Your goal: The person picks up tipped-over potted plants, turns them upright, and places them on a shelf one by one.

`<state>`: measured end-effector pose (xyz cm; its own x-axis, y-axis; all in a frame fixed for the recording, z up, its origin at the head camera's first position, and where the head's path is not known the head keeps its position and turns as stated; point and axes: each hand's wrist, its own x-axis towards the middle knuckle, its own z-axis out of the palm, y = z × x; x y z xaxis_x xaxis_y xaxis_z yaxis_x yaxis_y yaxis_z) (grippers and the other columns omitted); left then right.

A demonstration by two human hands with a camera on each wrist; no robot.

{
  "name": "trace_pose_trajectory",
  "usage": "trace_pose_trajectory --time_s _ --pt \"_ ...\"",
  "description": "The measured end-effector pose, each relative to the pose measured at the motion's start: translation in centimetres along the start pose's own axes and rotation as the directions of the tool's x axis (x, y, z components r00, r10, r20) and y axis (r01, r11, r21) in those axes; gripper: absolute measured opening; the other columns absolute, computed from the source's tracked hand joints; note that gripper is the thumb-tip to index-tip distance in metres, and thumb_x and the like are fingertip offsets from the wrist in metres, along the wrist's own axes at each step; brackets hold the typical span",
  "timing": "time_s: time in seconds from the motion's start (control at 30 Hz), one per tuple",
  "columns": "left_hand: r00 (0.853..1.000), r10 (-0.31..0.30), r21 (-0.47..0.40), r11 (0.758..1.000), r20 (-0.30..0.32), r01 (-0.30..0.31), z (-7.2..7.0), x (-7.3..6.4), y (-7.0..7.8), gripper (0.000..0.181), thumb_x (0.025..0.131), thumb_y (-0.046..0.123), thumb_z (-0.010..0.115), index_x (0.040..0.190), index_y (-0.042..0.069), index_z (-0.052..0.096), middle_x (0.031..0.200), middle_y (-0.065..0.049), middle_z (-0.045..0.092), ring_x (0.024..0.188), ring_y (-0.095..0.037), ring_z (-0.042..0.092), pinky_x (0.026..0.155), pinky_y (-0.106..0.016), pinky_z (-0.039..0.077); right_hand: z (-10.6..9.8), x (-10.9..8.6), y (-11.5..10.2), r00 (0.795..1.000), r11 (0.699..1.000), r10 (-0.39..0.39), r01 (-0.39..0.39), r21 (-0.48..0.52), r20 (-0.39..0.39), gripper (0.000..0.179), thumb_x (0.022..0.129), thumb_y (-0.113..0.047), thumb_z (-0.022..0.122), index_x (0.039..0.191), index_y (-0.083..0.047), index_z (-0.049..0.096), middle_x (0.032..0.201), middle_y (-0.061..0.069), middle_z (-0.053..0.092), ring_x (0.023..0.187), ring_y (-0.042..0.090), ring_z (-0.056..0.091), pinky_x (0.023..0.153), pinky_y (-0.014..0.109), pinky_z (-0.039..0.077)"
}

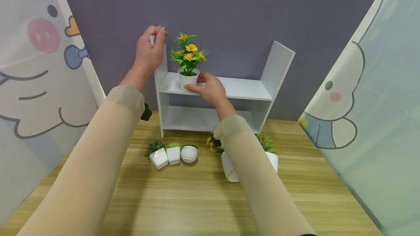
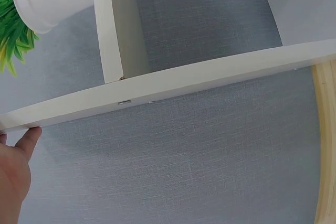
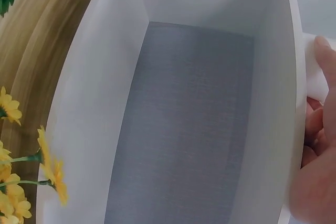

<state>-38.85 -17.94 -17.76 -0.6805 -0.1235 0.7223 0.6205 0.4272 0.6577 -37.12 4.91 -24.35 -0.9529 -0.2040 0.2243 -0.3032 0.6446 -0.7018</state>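
**Pot on upper shelf, both hands engaged: tip and slide risks**

Shelf unit [image 1: 216, 94]: white, open-backed, standing on the desk [image 1: 183, 199] against the grey wall. The left hand [image 1: 149, 52] has its grip clamped on the top of the left upright, fingers curled over the edge. Judgement: a pull from this high hold could rock the light unit forward, and anything on the upper board would slide toward the front edge.

Flower pot [image 1: 188, 78]: white, with yellow blooms, upright on the upper board, just beside the left upright and directly below the left grip. The right hand [image 1: 210, 88] has its grip closed on the pot's base, thumb in front, fingers round the right side. Judgement: the pot sits close to the board's front edge, so a careless release or a sleeve brushing the foliage could topple it off.

Below the right forearm: two larger pots [image 1: 272, 159] on the desk, one lying over. Three small succulents [image 1: 172, 154] sit further left. A falling pot would likely land among these.
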Motion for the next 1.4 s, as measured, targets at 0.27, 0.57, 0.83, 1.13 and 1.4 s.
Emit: trace_pose_trajectory --time_s 0.27,0.57,0.83,1.13,1.4 --pt "0.999 0.030 -0.006 1.000 -0.022 -0.030 0.15 0.13 -0.18 0.030 0.116 0.034 0.052 0.094 0.016 0.061 0.135 -0.012 0.067 0.154 -0.008 0.051 0.126 -0.021 0.038 0.31 -0.02 -0.24 0.999 0.999 0.014 -0.015 -0.033 -0.038 0.083 0.092 -0.059 0.085 0.156 -0.014 0.057 0.147 0.003 0.071 0.136 0.026 0.064 0.115 0.046 0.053" --pt "1.000 0.026 -0.012 1.000 -0.015 -0.026 0.22 0.04 -0.07 0.028 0.116 0.034 0.052 0.093 0.019 0.061 0.135 -0.012 0.067 0.155 -0.006 0.050 0.127 -0.022 0.037 0.57 0.14 -0.11 0.998 0.996 0.033 -0.037 -0.076 -0.056 0.081 0.091 -0.062 0.084 0.153 -0.017 0.059 0.145 0.000 0.071 0.132 0.023 0.066 0.114 0.046 0.053" --pt "0.999 0.026 -0.014 1.000 -0.024 -0.026 0.24 -0.05 0.04 0.028 0.116 0.033 0.052 0.097 0.013 0.062 0.138 -0.015 0.067 0.155 -0.007 0.051 0.127 -0.021 0.036 0.43 0.09 -0.20 0.999 0.994 0.015 -0.019 -0.107 -0.035 0.080 0.094 -0.062 0.081 0.158 -0.020 0.057 0.149 -0.001 0.070 0.138 0.022 0.064 0.118 0.047 0.050" --pt "1.000 0.023 -0.006 1.000 -0.016 -0.023 0.19 -0.14 0.09 0.026 0.116 0.034 0.052 0.091 0.026 0.057 0.142 -0.014 0.067 0.155 -0.006 0.049 0.128 -0.021 0.035 0.30 0.03 -0.23 1.000 0.993 0.001 -0.004 -0.121 -0.025 0.084 0.095 -0.061 0.081 0.162 -0.020 0.052 0.152 0.000 0.069 0.142 0.023 0.062 0.122 0.047 0.048" --pt "1.000 0.012 -0.005 1.000 -0.009 -0.012 0.27 -0.25 0.22 0.026 0.116 0.035 0.051 0.093 0.025 0.057 0.143 -0.014 0.066 0.156 -0.005 0.048 0.129 -0.022 0.036 0.07 -0.02 0.40 1.000 0.999 -0.012 0.011 -0.040 -0.028 0.090 0.092 -0.057 0.086 0.165 -0.019 0.049 0.154 0.000 0.068 0.146 0.023 0.059 0.122 0.046 0.049"
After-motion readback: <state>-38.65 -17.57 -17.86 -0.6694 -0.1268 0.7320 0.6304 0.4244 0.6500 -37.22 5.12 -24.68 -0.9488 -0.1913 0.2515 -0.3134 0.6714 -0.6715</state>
